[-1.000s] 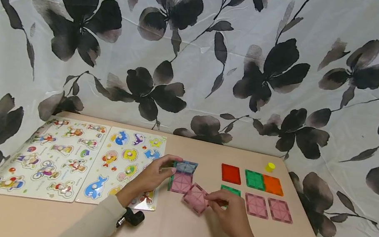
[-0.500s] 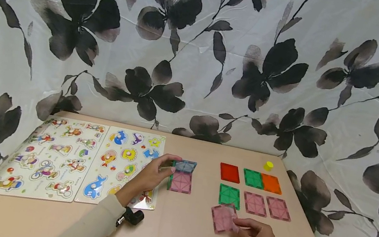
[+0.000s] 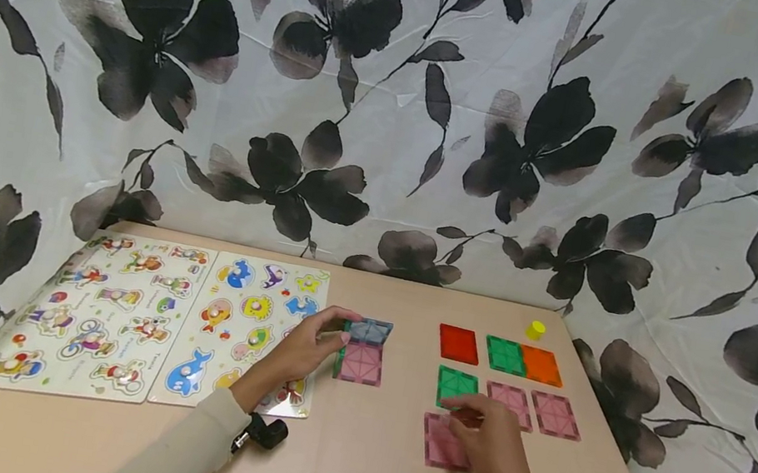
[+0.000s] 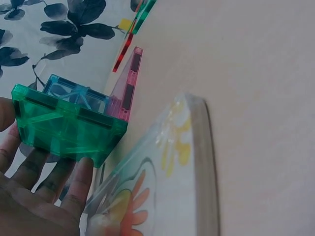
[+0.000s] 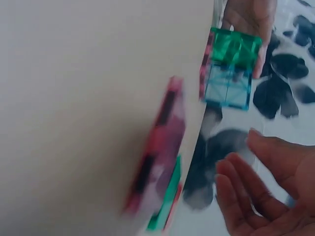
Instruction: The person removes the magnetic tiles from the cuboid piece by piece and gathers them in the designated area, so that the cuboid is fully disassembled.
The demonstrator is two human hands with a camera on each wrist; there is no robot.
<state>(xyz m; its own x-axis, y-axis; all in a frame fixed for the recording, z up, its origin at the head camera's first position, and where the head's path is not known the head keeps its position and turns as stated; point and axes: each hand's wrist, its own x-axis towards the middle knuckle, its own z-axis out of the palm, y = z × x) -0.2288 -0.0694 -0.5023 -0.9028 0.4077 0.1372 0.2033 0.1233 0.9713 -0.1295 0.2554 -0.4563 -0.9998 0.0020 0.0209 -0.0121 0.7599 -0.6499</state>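
Observation:
My left hand [image 3: 305,350] grips the green magnetic tile [image 4: 69,123] of a small build, thumb on one side and fingertips under its edge. Beside it in that build are a blue magnetic tile [image 3: 370,330] and a pink tile [image 3: 362,364] lying flat. Over on the right, a separate pink magnetic tile [image 3: 443,444] lies on the table near the front. My right hand [image 3: 491,442] is above that tile and overlaps it in the head view. The right wrist view shows the hand's fingers [image 5: 234,189] relaxed, with nothing between them.
Red [image 3: 458,344], green [image 3: 506,355] and orange tiles [image 3: 542,367] lie at the back right. In front are another green tile [image 3: 455,384] and two pink ones [image 3: 556,416]. A yellow cylinder [image 3: 535,330] stands behind them. Two picture puzzle boards [image 3: 239,339] cover the table's left side.
My right hand carried the loose pink tile from beside the build toward the front right, put it down and let go. My left hand stayed at the build.

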